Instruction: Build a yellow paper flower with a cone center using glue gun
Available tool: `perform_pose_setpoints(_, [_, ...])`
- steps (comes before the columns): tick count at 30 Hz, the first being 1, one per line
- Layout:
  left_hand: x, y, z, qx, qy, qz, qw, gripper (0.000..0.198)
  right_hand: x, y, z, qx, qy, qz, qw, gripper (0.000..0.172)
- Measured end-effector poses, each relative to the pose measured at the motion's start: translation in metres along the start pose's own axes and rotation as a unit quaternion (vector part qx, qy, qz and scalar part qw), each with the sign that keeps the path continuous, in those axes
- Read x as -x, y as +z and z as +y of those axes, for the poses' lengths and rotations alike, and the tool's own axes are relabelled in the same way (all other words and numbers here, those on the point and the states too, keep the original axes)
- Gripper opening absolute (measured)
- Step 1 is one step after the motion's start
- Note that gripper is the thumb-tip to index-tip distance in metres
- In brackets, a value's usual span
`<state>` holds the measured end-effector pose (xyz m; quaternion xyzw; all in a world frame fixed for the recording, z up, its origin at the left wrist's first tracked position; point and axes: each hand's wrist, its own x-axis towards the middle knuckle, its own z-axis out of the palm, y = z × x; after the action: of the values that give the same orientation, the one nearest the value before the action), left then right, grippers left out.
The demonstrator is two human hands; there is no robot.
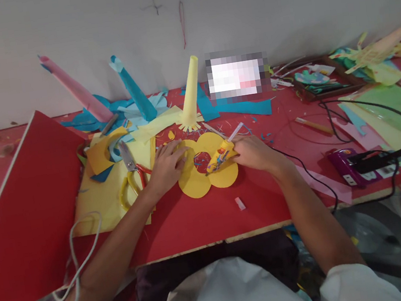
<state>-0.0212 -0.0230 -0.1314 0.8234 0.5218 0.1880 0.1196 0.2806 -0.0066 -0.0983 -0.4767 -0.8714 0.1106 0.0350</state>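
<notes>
A yellow paper flower (195, 186) with a round hole in its middle lies flat on the red table. My left hand (168, 164) rests on its left edge, fingers stretched out. In my right hand (255, 152) is a yellow glue gun (220, 156), a clear glue stick poking out of its back. Its nozzle points down at the flower, close to the rim of the hole; I cannot tell whether it touches. Just behind the flower stands a pale yellow paper cone (191, 94) with a fringed base. Scissors (130, 168) with yellow and red handles lie left of my left hand.
A blue paper cone (136, 92) and a pink one (76, 91) stand at the back left among paper scraps. A red board (32, 211) leans at the left. At right are a purple power socket box (349, 163), black cables and a tray (352, 80).
</notes>
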Motion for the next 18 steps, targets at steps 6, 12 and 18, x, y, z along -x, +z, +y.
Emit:
perform_pose_setpoints(6, [-0.001,0.001,-0.001,-0.004,-0.004,-0.006,1.0,0.04,0.004,-0.004,0.002,0.002,0.025,0.019,1.0,0.03])
perform_pose_setpoints(12, [0.0,0.001,0.001,0.004,-0.034,0.019,0.999,0.047,0.01,-0.011,0.016,-0.082,0.094,0.075,0.989,0.028])
perform_pose_setpoints(18, [0.0,0.002,0.003,0.001,-0.05,0.028,0.998,0.061,0.014,-0.014,0.045,-0.201,0.177,0.138,0.954,0.041])
